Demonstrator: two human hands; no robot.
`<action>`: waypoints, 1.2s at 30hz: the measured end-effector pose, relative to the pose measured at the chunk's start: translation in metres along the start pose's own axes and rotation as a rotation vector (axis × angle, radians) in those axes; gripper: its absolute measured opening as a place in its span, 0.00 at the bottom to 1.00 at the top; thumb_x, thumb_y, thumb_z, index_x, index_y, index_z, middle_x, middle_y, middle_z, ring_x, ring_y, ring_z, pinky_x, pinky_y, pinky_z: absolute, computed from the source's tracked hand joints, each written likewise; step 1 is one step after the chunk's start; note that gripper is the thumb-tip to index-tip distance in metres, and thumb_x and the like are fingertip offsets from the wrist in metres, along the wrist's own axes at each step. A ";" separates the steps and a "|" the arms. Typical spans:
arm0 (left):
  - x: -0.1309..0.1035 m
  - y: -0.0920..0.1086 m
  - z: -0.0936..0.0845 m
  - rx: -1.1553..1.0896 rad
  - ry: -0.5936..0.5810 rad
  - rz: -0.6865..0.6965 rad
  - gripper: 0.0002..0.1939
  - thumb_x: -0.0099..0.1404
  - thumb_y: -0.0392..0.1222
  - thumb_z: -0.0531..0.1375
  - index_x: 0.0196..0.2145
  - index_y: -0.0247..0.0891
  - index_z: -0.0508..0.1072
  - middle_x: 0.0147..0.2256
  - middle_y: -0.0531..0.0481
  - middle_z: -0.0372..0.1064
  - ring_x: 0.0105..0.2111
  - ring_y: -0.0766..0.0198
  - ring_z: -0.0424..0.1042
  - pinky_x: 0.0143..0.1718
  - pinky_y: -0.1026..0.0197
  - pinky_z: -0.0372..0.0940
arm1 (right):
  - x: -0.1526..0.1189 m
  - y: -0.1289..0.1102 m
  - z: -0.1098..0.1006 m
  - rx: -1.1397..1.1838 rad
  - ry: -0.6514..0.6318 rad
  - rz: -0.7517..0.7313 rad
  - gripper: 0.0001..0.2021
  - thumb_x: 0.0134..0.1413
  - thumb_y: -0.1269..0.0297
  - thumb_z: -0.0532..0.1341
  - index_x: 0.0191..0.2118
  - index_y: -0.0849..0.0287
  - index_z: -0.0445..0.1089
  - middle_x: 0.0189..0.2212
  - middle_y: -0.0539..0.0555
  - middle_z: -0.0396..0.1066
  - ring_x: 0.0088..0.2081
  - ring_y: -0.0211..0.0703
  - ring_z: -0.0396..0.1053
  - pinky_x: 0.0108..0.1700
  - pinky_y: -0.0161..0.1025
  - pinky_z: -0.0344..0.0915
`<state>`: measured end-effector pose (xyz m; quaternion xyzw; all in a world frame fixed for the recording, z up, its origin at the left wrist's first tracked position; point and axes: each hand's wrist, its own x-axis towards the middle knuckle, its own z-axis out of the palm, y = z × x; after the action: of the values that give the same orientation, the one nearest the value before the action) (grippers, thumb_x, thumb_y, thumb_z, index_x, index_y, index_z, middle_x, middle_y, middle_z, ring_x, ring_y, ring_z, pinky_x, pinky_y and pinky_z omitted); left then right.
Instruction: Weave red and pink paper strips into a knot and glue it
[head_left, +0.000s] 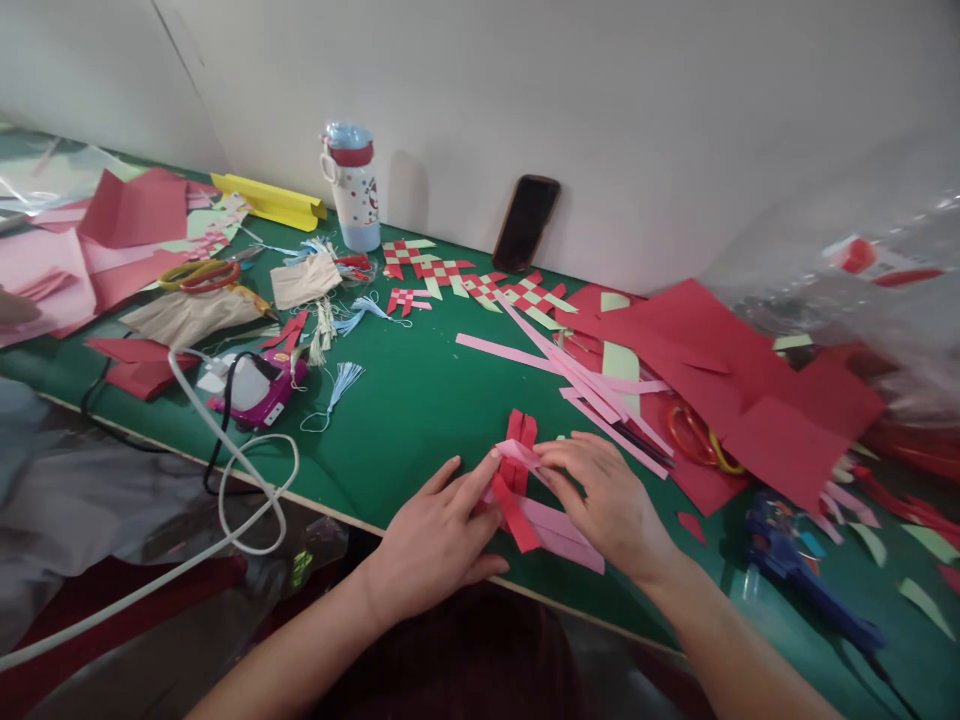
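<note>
Red and pink paper strips cross each other in a small woven piece near the table's front edge. My left hand lies at its left side, the index fingertip pressing the end of a folded pink strip and other fingers touching the paper. From the right, my right hand pinches that same strip between thumb and fingers. Red strip ends point away from me, and wide pink strip ends stick out to the lower right. My fingers hide part of the weave.
Loose pink strips and red paper sheets lie to the right, with scissors and a blue glue gun. A bottle, phone and checkered woven pieces line the back. A white cable hangs at left.
</note>
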<state>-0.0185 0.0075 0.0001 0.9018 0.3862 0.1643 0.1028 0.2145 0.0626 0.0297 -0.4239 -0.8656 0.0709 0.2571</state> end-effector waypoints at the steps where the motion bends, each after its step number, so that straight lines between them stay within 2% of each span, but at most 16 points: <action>1: 0.000 0.000 0.000 0.004 0.003 -0.001 0.28 0.64 0.57 0.60 0.56 0.40 0.65 0.68 0.34 0.42 0.64 0.52 0.57 0.65 0.47 0.51 | 0.001 0.000 0.000 0.013 0.006 0.001 0.05 0.62 0.66 0.57 0.39 0.52 0.70 0.41 0.53 0.79 0.42 0.48 0.76 0.54 0.56 0.64; 5: 0.000 0.000 0.000 0.016 0.001 -0.005 0.29 0.63 0.58 0.62 0.55 0.40 0.66 0.68 0.33 0.42 0.65 0.52 0.54 0.65 0.47 0.51 | 0.007 -0.002 -0.006 0.078 0.023 0.092 0.05 0.62 0.64 0.56 0.38 0.52 0.69 0.40 0.54 0.79 0.42 0.49 0.75 0.51 0.53 0.67; 8: 0.000 0.000 0.002 0.024 0.000 -0.003 0.28 0.63 0.58 0.62 0.54 0.38 0.66 0.68 0.32 0.41 0.66 0.53 0.53 0.65 0.47 0.51 | 0.008 0.000 -0.009 0.143 -0.013 0.197 0.06 0.62 0.63 0.56 0.37 0.51 0.70 0.40 0.53 0.78 0.43 0.49 0.75 0.49 0.50 0.69; 13: -0.001 0.000 0.004 0.016 0.016 -0.003 0.26 0.64 0.58 0.60 0.52 0.37 0.68 0.69 0.34 0.40 0.63 0.52 0.58 0.66 0.48 0.50 | 0.009 0.008 -0.008 0.230 -0.052 0.365 0.07 0.61 0.59 0.57 0.39 0.52 0.71 0.42 0.54 0.78 0.45 0.49 0.75 0.45 0.45 0.72; 16: -0.001 -0.001 0.004 0.015 0.024 0.002 0.26 0.63 0.58 0.61 0.51 0.37 0.69 0.68 0.34 0.42 0.61 0.52 0.62 0.65 0.48 0.51 | 0.012 0.012 -0.007 0.297 -0.063 0.413 0.09 0.61 0.55 0.58 0.39 0.53 0.70 0.38 0.54 0.77 0.40 0.48 0.75 0.40 0.43 0.72; 19: -0.001 -0.001 0.003 0.012 0.018 0.001 0.25 0.63 0.58 0.61 0.50 0.37 0.69 0.68 0.33 0.42 0.61 0.52 0.62 0.65 0.48 0.51 | 0.018 0.015 -0.008 0.305 -0.084 0.409 0.10 0.61 0.53 0.57 0.38 0.54 0.69 0.34 0.52 0.76 0.36 0.45 0.75 0.39 0.41 0.71; 25: -0.001 -0.001 0.002 0.006 0.011 0.003 0.26 0.63 0.58 0.61 0.51 0.38 0.69 0.68 0.32 0.42 0.60 0.53 0.63 0.65 0.47 0.51 | 0.033 0.017 -0.012 0.263 -0.177 0.357 0.10 0.62 0.54 0.56 0.38 0.53 0.69 0.36 0.52 0.76 0.39 0.46 0.73 0.43 0.42 0.68; 32: -0.001 -0.002 0.004 0.012 0.000 0.006 0.26 0.64 0.58 0.60 0.51 0.38 0.69 0.68 0.34 0.44 0.60 0.53 0.63 0.65 0.48 0.51 | 0.065 0.022 -0.019 0.200 -0.432 0.254 0.08 0.60 0.61 0.53 0.35 0.52 0.70 0.33 0.50 0.74 0.34 0.45 0.70 0.37 0.42 0.63; 36: -0.001 -0.003 0.004 0.025 0.008 0.016 0.26 0.64 0.58 0.59 0.52 0.36 0.68 0.67 0.34 0.47 0.60 0.52 0.62 0.65 0.47 0.50 | 0.079 0.022 -0.022 0.215 -0.573 0.208 0.09 0.59 0.60 0.53 0.33 0.52 0.69 0.32 0.49 0.73 0.32 0.43 0.68 0.37 0.41 0.62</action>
<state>-0.0192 0.0088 -0.0048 0.9054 0.3814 0.1639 0.0889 0.2010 0.1352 0.0718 -0.4435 -0.8422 0.3043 0.0375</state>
